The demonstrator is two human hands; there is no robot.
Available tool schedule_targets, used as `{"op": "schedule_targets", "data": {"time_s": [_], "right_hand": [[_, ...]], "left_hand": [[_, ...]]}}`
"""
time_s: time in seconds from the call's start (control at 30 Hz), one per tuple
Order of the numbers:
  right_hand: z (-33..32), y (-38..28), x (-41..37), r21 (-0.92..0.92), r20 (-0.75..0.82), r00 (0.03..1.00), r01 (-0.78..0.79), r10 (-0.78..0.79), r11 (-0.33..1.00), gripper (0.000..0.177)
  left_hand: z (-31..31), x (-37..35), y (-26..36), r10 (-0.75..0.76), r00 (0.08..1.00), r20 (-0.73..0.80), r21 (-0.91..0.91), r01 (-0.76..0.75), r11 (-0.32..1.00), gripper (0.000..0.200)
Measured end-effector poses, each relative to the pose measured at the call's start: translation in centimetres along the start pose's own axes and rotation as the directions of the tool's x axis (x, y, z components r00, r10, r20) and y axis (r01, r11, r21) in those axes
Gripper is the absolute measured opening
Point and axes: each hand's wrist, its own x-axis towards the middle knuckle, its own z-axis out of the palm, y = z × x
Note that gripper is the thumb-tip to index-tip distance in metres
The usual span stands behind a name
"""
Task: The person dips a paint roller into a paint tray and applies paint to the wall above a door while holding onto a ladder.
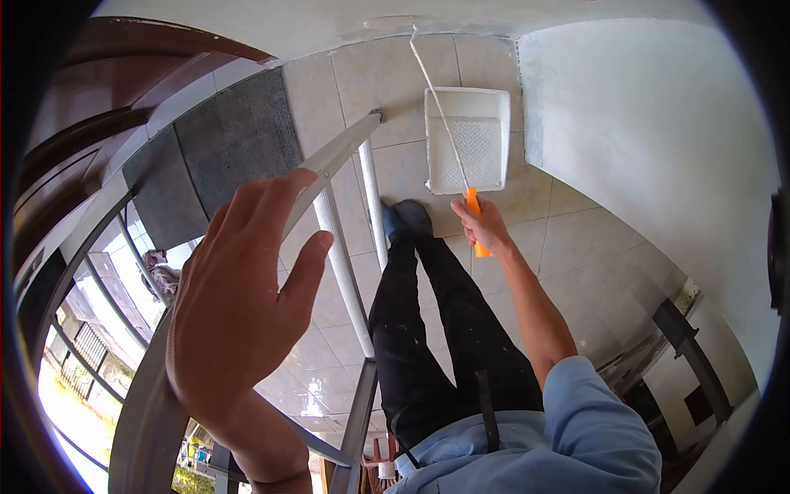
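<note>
My right hand (484, 224) is wrapped around the orange handle of a paint roller (475, 247). Its long, thin rod stretches away over a white paint tray (479, 105) on the floor, and the far end meets the light wall at the top. The tray has a textured ramp with whitish paint on it. At the left, close to the camera, my left hand (239, 288) is open, its fingers extended and thumb apart. It lies over a metal ladder's rail (346, 136); how firmly it touches the rail cannot be seen.
My feet (411, 216) stand on the tiled floor (514, 288), right beside the ladder. A grey mat (239, 136) lies near a dark brown door (107, 90). The white wall (642, 107) rises at the right. Barred glass (103, 300) stands at the left.
</note>
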Motion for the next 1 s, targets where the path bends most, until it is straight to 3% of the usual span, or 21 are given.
{"op": "schedule_targets", "data": {"time_s": [0.13, 0.23, 0.47, 0.7, 0.8, 1.0], "right_hand": [[0.5, -1.5, 3.2, -0.087, -0.031, 0.999, 0.033, -0.035, 0.996, 0.035], [2.3, -2.2, 5.2, 0.005, 0.003, 0.999, 0.045, -0.045, 0.999, 0.034], [4.2, -0.5, -2.0, 0.159, 0.007, 0.998, 0.055, -0.057, 0.986, 0.036], [3.9, -2.1, -0.3, 0.072, -0.023, 0.999, 0.040, -0.038, 0.997, 0.037], [4.9, -2.5, 0.3, 0.136, -0.007, 0.996, 0.094, -0.094, 0.986, 0.037], [6.1, -1.4, -5.7, 0.160, -0.038, 0.991, 0.132, -0.127, 0.978, 0.037]], "left_hand": [[0.1, -0.1, -0.1, -0.006, 1.000, -0.018, 0.032, 0.006, 0.999, 0.040], [0.1, -0.1, 0.0, -0.020, 1.000, -0.005, 0.034, 0.020, 0.999, 0.041], [0.0, -0.1, 0.2, -0.038, 0.999, 0.012, 0.040, 0.038, 0.998, 0.042], [0.2, -0.3, -0.1, -0.006, 1.000, -0.007, 0.054, 0.007, 0.999, 0.041], [0.2, -0.2, -0.1, -0.008, 1.000, 0.010, 0.056, 0.007, 0.998, 0.042], [0.1, -0.3, 0.2, 0.005, 1.000, -0.019, 0.045, -0.004, 0.999, 0.041]]}}
